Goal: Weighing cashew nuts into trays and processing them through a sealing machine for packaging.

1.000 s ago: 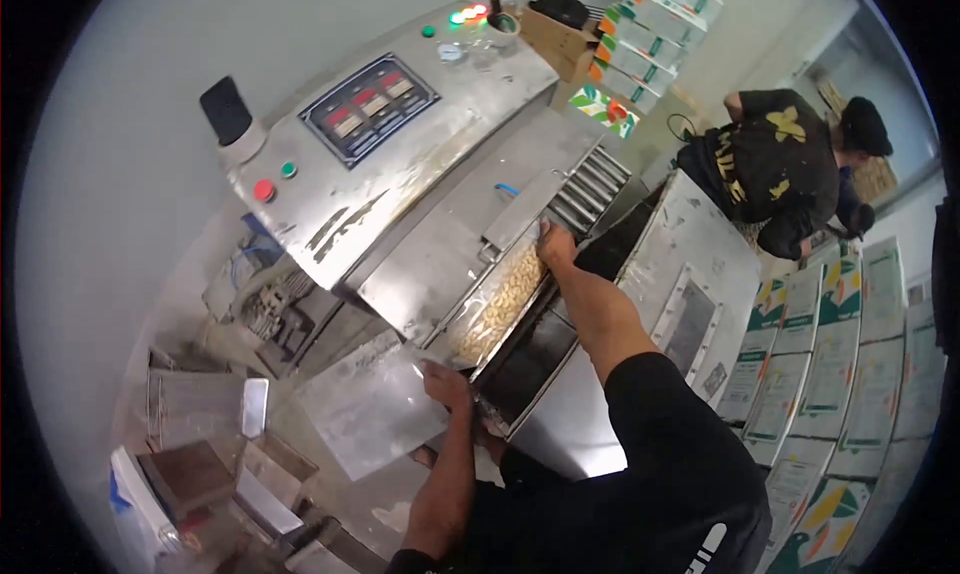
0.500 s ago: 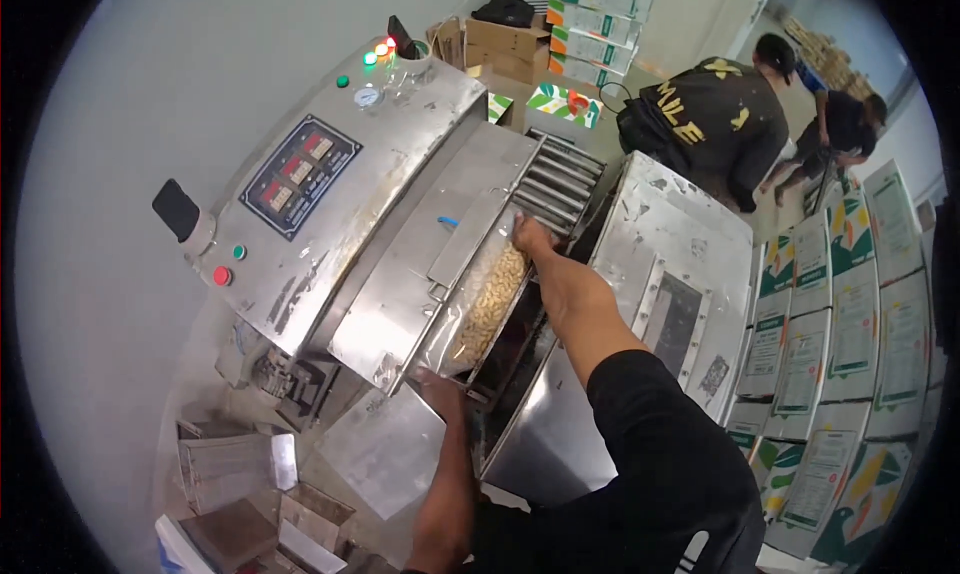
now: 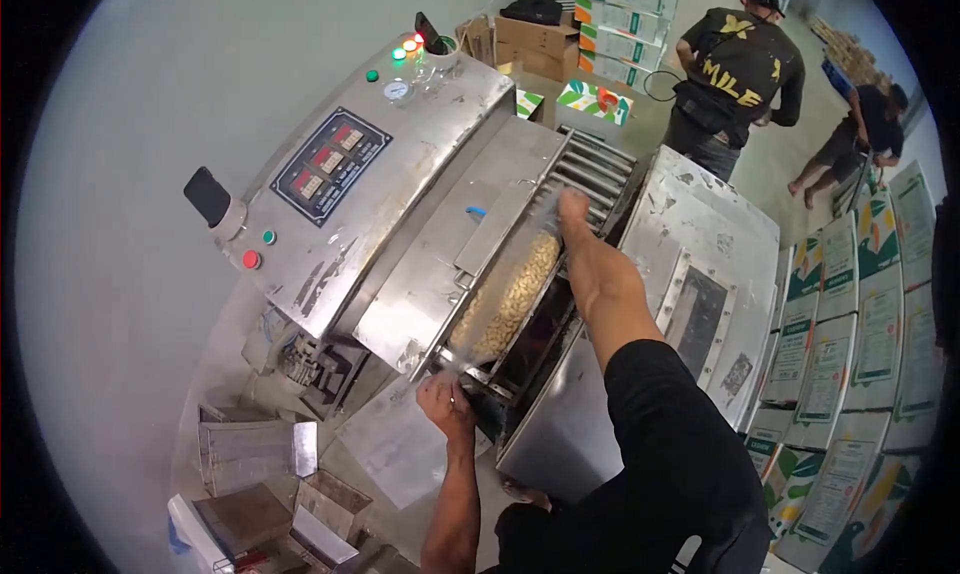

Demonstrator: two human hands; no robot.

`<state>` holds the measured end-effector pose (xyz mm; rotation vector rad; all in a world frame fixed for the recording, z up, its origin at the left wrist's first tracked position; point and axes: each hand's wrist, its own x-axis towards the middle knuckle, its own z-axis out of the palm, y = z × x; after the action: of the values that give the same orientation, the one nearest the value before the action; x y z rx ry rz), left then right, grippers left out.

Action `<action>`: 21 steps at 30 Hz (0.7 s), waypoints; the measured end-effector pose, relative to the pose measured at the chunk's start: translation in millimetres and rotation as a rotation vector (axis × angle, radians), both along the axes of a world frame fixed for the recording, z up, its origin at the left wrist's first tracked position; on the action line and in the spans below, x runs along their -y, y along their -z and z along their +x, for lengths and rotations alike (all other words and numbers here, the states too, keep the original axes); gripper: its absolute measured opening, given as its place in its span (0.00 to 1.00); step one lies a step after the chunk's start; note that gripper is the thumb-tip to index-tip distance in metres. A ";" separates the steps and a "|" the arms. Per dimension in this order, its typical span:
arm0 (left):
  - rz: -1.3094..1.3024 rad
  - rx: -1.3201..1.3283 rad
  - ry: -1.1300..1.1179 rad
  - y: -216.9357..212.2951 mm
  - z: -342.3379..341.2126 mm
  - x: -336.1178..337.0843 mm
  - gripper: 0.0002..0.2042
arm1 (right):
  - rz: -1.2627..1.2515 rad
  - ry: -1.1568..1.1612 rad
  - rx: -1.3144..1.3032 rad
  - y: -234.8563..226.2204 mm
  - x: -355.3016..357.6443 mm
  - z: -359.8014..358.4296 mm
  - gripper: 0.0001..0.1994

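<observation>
A clear plastic bag of cashew nuts (image 3: 515, 294) lies lengthwise in the narrow metal bay at the front of a steel packing machine (image 3: 400, 174). My left hand (image 3: 447, 406) is closed on the bag's near end, just outside the bay. At the far end, beside the metal rollers (image 3: 590, 174), my right hand (image 3: 573, 211) grips the other end of the plastic. Between the two hands the film looks drawn out over the pale nuts. The fingertips of my right hand are partly hidden.
Right of the bay stands a steel lid-like housing (image 3: 690, 264) with a dark window. Stacked printed cartons (image 3: 820, 374) line the right side. Metal bins (image 3: 255, 454) sit at lower left. A person in black (image 3: 735, 79) stands behind; another person (image 3: 865, 134) bends farther right.
My right hand has moved farther away and my left hand nearer to me, drawing the bag's ends apart. The view has shifted slightly. The person in black has straightened up.
</observation>
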<state>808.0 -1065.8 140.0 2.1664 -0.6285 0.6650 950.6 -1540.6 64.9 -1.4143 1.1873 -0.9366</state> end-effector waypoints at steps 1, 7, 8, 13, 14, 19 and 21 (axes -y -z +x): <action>0.004 0.006 -0.012 1.7 2.3 -4.0 0.05 | 0.176 0.108 0.187 0.5 -3.9 4.3 0.14; -0.251 -0.472 -0.271 4.3 13.4 7.4 0.16 | -0.057 -0.418 -0.190 -80.2 -21.6 -18.2 0.19; -0.297 -0.623 -0.236 -0.3 5.9 18.8 0.17 | -0.195 -0.351 -0.345 -55.1 25.9 -20.1 0.30; -0.494 -0.727 -0.146 -3.8 -33.6 -29.0 0.18 | -0.421 -0.427 -0.397 -139.9 -15.6 -79.0 0.34; -0.544 -0.749 -0.151 -2.6 -56.1 -33.9 0.19 | -0.578 -0.528 -0.274 -156.9 -19.8 -102.5 0.31; -0.460 -0.878 -0.098 -65.7 -195.2 -21.7 0.32 | -1.049 -0.359 -0.270 -243.4 -101.6 -319.2 0.20; -0.614 -0.850 -0.130 -95.1 -217.8 20.4 0.36 | -0.876 -0.236 -0.540 -245.6 -106.0 -415.3 0.22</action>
<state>590.2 -1086.1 235.1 1.6769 0.1635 -0.0525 535.3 -1434.7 310.5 -2.5729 0.9649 -0.9786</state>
